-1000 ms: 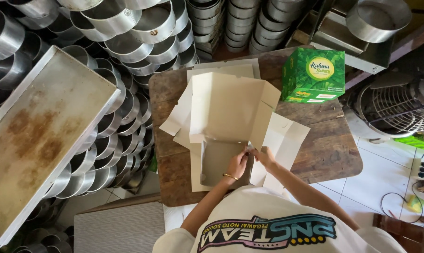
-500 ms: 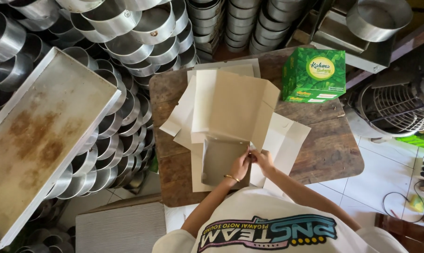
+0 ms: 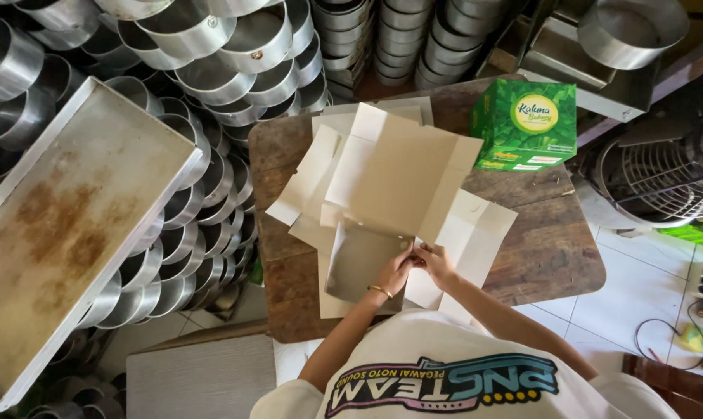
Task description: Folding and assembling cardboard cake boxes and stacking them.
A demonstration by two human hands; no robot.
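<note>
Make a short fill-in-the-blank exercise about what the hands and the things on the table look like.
1. Both hands meet at a flap of the flattened ___ box.
2. The closed box on the wooden table is ___ in colour.
3. The wrist of the left hand wears a thin ___.

Missing words: cardboard; green; bracelet

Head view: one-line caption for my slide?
Both hands fold a flat cardboard box blank on a wooden table.
</note>
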